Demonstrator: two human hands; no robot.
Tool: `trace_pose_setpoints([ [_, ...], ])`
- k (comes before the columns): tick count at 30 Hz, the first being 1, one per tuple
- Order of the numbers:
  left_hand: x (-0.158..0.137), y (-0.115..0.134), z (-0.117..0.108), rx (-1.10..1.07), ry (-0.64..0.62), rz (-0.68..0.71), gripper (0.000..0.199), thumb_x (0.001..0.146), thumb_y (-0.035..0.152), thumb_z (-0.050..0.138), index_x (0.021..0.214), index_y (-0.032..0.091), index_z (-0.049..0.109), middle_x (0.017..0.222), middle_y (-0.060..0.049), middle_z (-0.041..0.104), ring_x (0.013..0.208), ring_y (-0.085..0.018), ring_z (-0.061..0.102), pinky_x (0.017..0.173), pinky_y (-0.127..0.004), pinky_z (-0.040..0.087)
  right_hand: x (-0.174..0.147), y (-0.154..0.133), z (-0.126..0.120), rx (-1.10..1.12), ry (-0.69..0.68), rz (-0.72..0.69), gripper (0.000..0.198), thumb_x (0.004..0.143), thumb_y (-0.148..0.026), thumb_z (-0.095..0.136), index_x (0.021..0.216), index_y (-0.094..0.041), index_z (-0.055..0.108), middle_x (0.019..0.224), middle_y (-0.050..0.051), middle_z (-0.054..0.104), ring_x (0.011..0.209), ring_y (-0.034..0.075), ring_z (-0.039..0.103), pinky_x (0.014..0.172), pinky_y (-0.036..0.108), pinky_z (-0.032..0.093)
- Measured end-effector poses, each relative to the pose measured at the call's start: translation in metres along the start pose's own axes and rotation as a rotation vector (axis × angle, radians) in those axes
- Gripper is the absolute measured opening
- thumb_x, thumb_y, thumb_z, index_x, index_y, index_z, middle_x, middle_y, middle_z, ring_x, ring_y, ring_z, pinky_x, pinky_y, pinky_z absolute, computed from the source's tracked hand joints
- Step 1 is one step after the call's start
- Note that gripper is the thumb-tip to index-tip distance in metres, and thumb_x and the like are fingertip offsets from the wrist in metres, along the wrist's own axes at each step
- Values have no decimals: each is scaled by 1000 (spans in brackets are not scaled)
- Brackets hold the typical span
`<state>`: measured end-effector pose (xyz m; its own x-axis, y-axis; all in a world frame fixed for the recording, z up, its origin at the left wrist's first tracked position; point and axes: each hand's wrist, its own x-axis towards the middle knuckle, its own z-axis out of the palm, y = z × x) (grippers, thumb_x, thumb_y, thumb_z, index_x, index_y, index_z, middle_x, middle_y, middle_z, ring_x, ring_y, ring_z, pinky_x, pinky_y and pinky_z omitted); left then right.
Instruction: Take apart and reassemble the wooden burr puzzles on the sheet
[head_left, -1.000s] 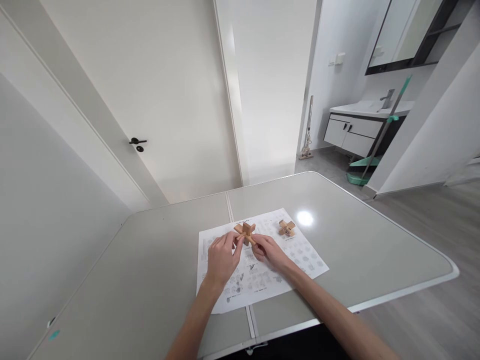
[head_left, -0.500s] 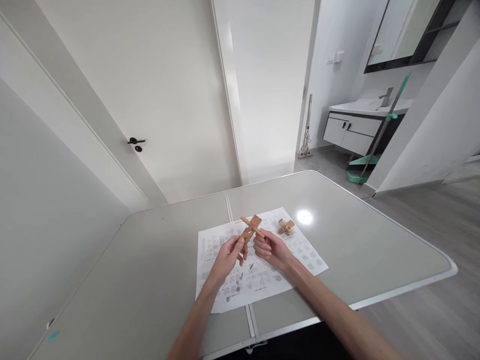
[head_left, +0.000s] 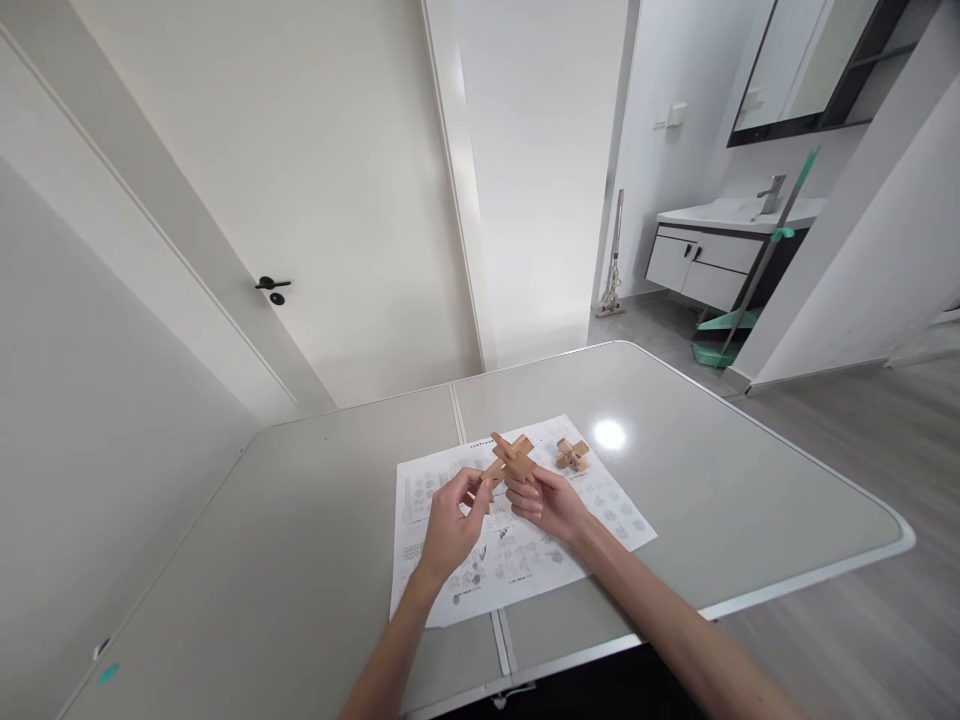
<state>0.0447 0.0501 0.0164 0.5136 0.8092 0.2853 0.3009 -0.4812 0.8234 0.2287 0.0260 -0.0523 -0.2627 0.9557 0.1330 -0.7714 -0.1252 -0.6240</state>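
Two flat wooden puzzle pieces [head_left: 513, 453] cross each other in an X above the printed sheet. My left hand [head_left: 456, 515] pinches the lower left end of the crossed pieces. The lower right end is gripped by my right hand [head_left: 550, 503], thumb on top and fingers curled beneath. Where the pieces meet, I cannot tell whether they interlock or only touch. Beyond my right hand, an assembled wooden burr puzzle [head_left: 572, 455] rests on the sheet. The printed sheet [head_left: 600, 505] of small grey diagrams lies under both hands, partly hidden by them.
The grey folding table [head_left: 300, 560] has a metal rim and a seam [head_left: 498, 640] down its middle. A white door [head_left: 337, 200] stands behind it. Back right are a sink cabinet [head_left: 697, 260], a mop [head_left: 615, 260] and a green dustpan [head_left: 716, 355].
The pieces have turned in my hands: the one in my right hand was seen edge-on and now shows its broad face. My left hand has shifted slightly. The burr puzzle has stayed put.
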Motion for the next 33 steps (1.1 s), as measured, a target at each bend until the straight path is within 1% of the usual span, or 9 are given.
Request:
trace_pose_setpoints([
  [8, 0, -11, -8, 114, -37, 36, 28, 101, 41, 48, 83, 22, 59, 71, 2, 63, 64, -15, 59, 67, -29, 51, -1, 2, 0, 9, -16, -4, 29, 93, -38, 67, 74, -21, 53, 62, -8, 25, 51, 10, 16, 45, 22, 25],
  [10, 1, -13, -11, 100, -52, 33, 24, 100, 41, 50, 91, 23, 62, 82, -1, 68, 72, -16, 63, 72, -31, 53, -1, 2, 0, 8, -27, -1, 26, 94, -38, 66, 78, -21, 55, 62, -9, 25, 50, 10, 16, 45, 22, 25],
  [12, 1, -14, -13, 44, -43, 28, 24, 95, 41, 61, 112, 25, 63, 105, -5, 71, 92, -21, 67, 84, -36, 55, 0, 3, -1, 4, -42, 6, 28, 95, -38, 65, 77, -20, 55, 61, -9, 26, 49, 9, 17, 45, 22, 24],
  [15, 2, -12, -11, -70, -45, 7, 72, 80, 38, 79, 143, 30, 44, 142, -10, 57, 125, -29, 58, 102, -46, 49, 1, 4, -2, -8, -66, 35, 38, 97, -40, 62, 68, -19, 50, 59, -8, 28, 49, 8, 20, 46, 22, 24],
  [17, 3, -9, -9, -102, -76, -38, 92, 74, 38, 85, 151, 33, 35, 150, -11, 50, 130, -33, 55, 106, -50, 46, 1, 6, -3, -17, -78, 62, 42, 98, -41, 60, 64, -19, 48, 58, -8, 29, 49, 8, 22, 46, 23, 24],
  [20, 5, -5, -3, -110, -83, -103, 101, 71, 36, 88, 154, 34, 30, 144, -11, 55, 128, -33, 56, 109, -53, 42, 1, 7, -3, -16, -82, 84, 40, 98, -39, 61, 66, -18, 50, 59, -8, 31, 49, 7, 23, 47, 23, 23],
  [25, 9, -3, -2, -84, -56, -69, 97, 72, 35, 86, 153, 31, 34, 128, -8, 65, 128, -31, 56, 112, -52, 39, 0, 6, -4, -1, -85, 96, 32, 95, -39, 65, 73, -17, 56, 58, -9, 30, 48, 7, 21, 46, 22, 21],
  [29, 9, 1, -4, -66, -81, -54, 107, 67, 34, 91, 155, 33, 31, 134, -8, 62, 131, -32, 53, 114, -52, 36, 0, 7, -4, 14, -68, 87, 31, 95, -39, 66, 74, -18, 57, 58, -9, 32, 49, 7, 23, 47, 21, 23],
  [33, 9, 0, -1, -126, -78, -64, 102, 70, 36, 89, 155, 33, 32, 137, -9, 59, 127, -32, 57, 112, -51, 40, 1, 10, -8, 29, -55, 81, 35, 95, -39, 66, 69, -18, 54, 58, -8, 33, 48, 7, 24, 47, 22, 25],
])
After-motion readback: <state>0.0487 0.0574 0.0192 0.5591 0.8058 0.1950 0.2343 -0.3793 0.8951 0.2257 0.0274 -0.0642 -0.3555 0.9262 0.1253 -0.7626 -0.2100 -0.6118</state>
